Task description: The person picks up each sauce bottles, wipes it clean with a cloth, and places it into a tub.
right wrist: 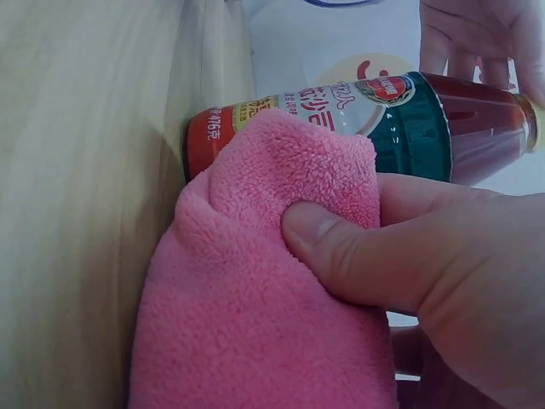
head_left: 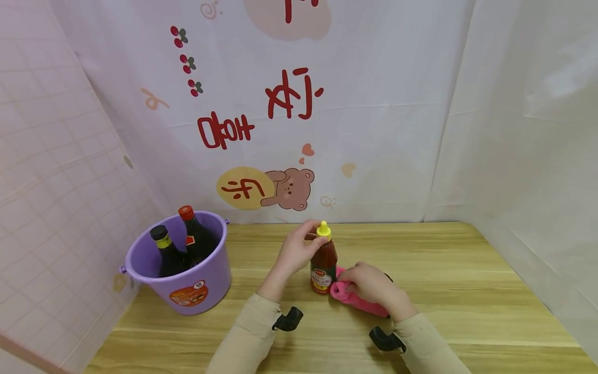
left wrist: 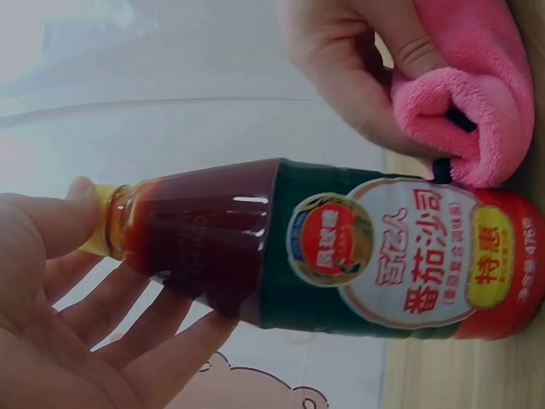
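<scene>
A ketchup bottle [head_left: 323, 259] with a yellow cap and a green, red and yellow label stands upright on the wooden table. My left hand [head_left: 299, 249] holds it near the top: in the left wrist view the thumb is at the yellow cap [left wrist: 104, 223] and the fingers spread behind the neck. On the bottle's right side, my right hand [head_left: 371, 283] pinches a folded pink towel [right wrist: 264, 307], thumb on top. The towel's rolled end [left wrist: 502, 128] is right at the lower part of the bottle, partly covering its label in the right wrist view.
At the left of the table [head_left: 467, 291] stands a purple bucket [head_left: 210, 283]. Two dark bottles lean inside it, one with a black cap [head_left: 159, 231], the other with a red cap [head_left: 186, 212]. A printed white curtain [head_left: 383, 130] hangs behind the table.
</scene>
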`<state>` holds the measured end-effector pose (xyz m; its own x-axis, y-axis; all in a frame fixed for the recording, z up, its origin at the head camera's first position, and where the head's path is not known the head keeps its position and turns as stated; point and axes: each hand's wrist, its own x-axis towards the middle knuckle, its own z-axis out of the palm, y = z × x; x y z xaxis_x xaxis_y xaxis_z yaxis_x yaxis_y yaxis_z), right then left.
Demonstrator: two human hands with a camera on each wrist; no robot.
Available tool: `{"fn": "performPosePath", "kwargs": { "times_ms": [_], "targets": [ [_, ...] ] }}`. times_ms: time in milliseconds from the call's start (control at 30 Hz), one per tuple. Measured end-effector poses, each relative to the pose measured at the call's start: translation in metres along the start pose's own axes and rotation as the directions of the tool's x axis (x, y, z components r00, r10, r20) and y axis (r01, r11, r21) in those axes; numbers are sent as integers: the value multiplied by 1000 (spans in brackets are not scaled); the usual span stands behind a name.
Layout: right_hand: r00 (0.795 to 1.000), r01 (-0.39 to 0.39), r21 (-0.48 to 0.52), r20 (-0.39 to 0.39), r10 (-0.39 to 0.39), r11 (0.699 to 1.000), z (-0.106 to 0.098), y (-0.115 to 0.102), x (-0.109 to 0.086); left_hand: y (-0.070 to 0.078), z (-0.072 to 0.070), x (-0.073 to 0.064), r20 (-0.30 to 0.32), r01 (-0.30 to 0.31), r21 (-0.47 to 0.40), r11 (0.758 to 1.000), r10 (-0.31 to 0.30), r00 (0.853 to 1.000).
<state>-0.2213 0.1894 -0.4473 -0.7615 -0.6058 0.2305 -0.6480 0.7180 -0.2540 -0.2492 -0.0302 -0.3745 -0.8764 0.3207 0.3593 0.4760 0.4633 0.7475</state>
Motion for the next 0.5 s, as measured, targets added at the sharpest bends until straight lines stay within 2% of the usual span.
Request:
{"fn": "performPosePath", "kwargs": {
  "times_ms": [200, 300, 500],
  "targets": [
    [995, 85, 0, -58, -85, 996, -1, 4, -8, -3, -10, 3, 102, -15, -37, 999, 19, 995],
    [984, 148, 14, -104, -145, 989, -2, 8, -13, -5, -14, 7, 144, -39, -53, 998, 46, 988],
    [956, 232, 34, -191, -221, 972, -7, 16, -23, -12, -22, 15, 216, -75, -153, 985, 108, 970]
  ]
}}
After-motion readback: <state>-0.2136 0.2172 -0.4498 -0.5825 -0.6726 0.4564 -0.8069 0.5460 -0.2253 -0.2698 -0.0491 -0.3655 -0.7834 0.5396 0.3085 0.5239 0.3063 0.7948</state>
